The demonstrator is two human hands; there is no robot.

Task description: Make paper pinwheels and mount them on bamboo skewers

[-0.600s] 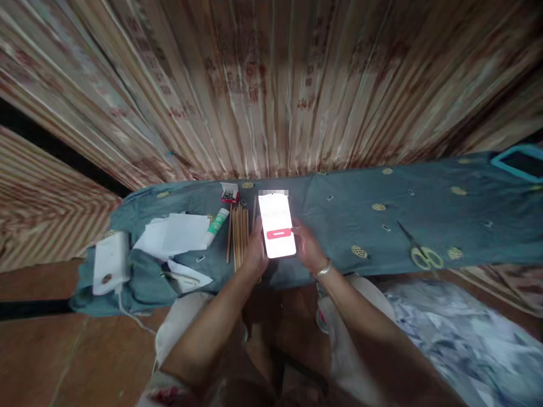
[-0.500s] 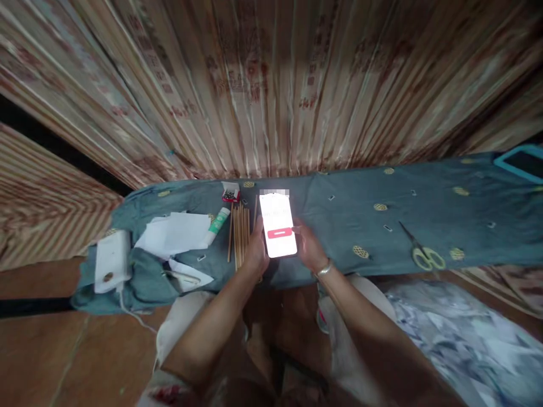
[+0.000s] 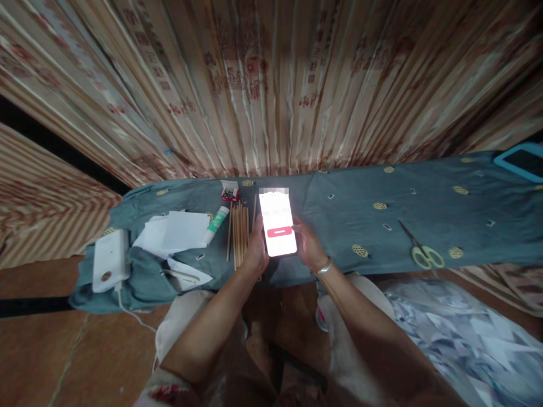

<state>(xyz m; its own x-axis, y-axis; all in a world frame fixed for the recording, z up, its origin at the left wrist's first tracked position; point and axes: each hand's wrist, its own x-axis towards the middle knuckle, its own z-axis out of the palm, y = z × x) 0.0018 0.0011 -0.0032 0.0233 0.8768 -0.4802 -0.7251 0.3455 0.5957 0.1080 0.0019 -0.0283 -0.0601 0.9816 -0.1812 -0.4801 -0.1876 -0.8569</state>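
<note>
A smartphone [image 3: 279, 246] with a bright white screen and a red button is held upright in front of me. My left hand [image 3: 256, 249] is closed round its left edge. My right hand [image 3: 310, 249], a silver bracelet at the wrist, grips the right edge, and its thumb tip reaches the end of the red button. Several thin wooden sticks [image 3: 240, 232] lie just left of the phone, partly hidden by my left hand. Beside them rest a green and white glue stick [image 3: 217, 224] and an open red box of small metal pieces [image 3: 229, 192].
White paper sheets [image 3: 184, 230] and a white power bank [image 3: 110, 260] with a cable lie at the left on the green cloth [image 3: 339, 226]. Scissors [image 3: 424, 254] lie to the right, and a blue-framed object [image 3: 520, 161] at the far right. A patterned curtain [image 3: 271, 85] hangs behind.
Both hands keep their hold on the phone in nearly the same place. The picture is sharper, and the grey digits on the screen show more clearly.
</note>
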